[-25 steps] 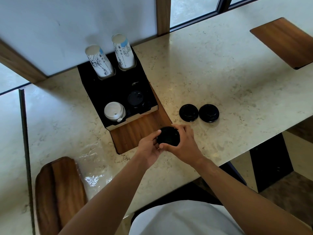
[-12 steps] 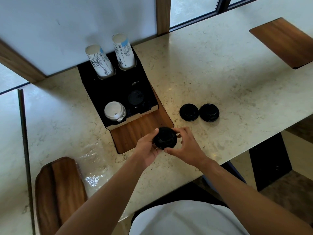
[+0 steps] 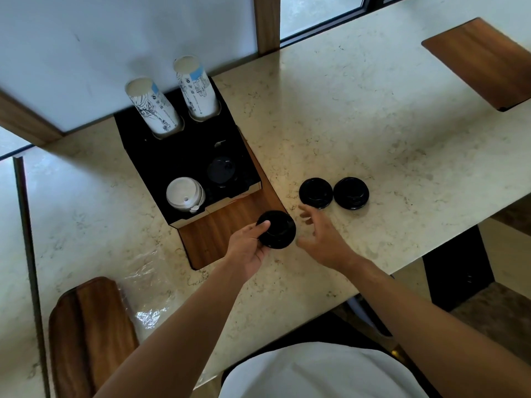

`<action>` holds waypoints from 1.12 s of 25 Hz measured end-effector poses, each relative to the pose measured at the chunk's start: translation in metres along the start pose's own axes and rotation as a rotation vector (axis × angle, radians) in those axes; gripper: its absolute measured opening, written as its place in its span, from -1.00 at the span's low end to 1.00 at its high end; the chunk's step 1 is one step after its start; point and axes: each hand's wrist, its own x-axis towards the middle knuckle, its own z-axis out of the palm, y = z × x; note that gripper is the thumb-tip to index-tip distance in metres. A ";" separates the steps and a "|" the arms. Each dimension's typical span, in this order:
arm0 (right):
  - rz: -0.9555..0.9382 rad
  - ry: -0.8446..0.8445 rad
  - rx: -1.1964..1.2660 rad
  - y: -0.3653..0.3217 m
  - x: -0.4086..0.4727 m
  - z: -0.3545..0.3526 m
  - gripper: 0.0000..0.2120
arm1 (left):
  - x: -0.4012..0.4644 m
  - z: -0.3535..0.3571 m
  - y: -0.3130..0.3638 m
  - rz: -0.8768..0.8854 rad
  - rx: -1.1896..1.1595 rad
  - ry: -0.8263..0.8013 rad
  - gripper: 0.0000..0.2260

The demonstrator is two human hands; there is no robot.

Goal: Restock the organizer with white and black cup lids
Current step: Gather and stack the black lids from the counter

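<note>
Left hand [image 3: 247,248] now holds the black lid stack [image 3: 277,229] alone; the right hand [image 3: 321,239] has let go and, fingers spread and empty, reaches toward two black lids [image 3: 316,193] on the counter [image 3: 373,124], beside the organizer [image 3: 178,156].

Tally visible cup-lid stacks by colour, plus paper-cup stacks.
Black plastic lid stacks: 4, in left hand at, two on the marble counter, one in organizer
White plastic lid stacks: 1
Printed paper-cup stacks: 2
Total: 7
</note>
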 end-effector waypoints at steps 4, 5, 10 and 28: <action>0.034 0.284 -0.399 0.009 0.045 -0.035 -0.42 | 0.011 0.007 0.011 -0.044 -0.090 0.038 -0.77; 0.033 0.288 -0.498 0.009 0.056 -0.042 -0.40 | 0.013 0.008 0.013 -0.052 -0.102 0.043 -0.77; -0.011 0.008 -0.765 0.013 0.093 -0.050 -0.16 | 0.020 0.008 0.014 -0.073 -0.134 0.062 -0.72; -0.206 0.133 -0.322 -0.043 0.018 0.001 -0.37 | 0.004 0.010 0.009 -0.048 -0.126 -0.038 -0.68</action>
